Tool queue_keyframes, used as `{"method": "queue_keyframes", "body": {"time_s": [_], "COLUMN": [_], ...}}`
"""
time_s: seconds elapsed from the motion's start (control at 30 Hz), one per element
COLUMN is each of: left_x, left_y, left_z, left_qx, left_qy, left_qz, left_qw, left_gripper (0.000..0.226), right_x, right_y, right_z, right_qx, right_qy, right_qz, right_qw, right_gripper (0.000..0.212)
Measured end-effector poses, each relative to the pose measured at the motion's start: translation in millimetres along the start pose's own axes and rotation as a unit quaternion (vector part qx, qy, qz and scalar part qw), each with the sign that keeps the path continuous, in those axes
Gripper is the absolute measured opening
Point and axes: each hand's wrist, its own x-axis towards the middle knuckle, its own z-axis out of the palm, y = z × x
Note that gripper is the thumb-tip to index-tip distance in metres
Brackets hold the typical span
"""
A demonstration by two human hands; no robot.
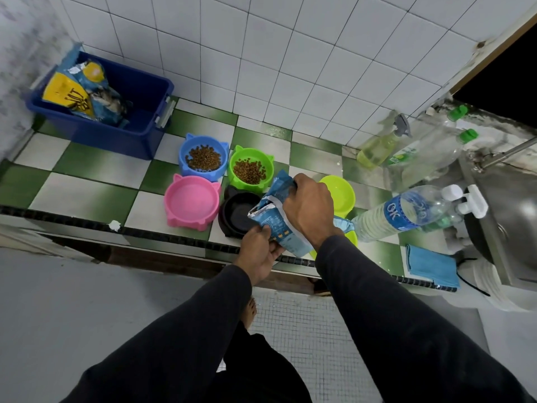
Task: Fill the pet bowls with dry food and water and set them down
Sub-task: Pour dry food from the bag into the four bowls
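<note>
Both hands on the blue food bag (280, 225), right hand (309, 209) gripping its top, left hand (261, 251) cupping underneath, bag tilted over the black bowl (239, 212), blue bowl (203, 155) and green bowl (251, 168) holding kibble, pink bowl (191, 202) left

White tiled wall (290, 53) behind, green-and-white checkered counter (87, 181) below it, steel sink (511, 205) at the right, dark opening (505, 80) above the sink, pale mosaic floor (313, 338) underneath, dim cool light.

Both hands grip the food bag (279, 219): left hand (261, 253) underneath, right hand (309, 207) on top.
</note>
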Motion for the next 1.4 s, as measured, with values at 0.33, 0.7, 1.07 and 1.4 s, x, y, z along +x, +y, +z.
{"method": "queue_keyframes", "body": {"time_s": [0.33,0.7,1.07,1.4], "left_x": [3,3,4,7], "left_y": [-3,-2,2,5], "left_z": [1,5,6,7], "left_qx": [-0.030,-0.070,-0.077,-0.094], "left_qy": [0.003,0.007,0.018,0.023], "left_qz": [-0.033,-0.054,-0.067,-0.078], "left_qw": [0.999,0.996,0.995,0.992], "left_gripper": [0.029,0.027,0.031,0.024], "right_x": [9,14,24,32], "right_y": [-5,-11,-10,-8], "right_z": [3,10,13,17], "right_qx": [-0.074,-0.089,-0.095,-0.104], "right_qy": [-0.033,-0.057,-0.076,-0.081], "right_qz": [-0.015,-0.026,-0.028,-0.034], "right_qw": [0.997,0.994,0.992,0.991], "right_gripper": [0.022,0.023,0.026,0.026]}}
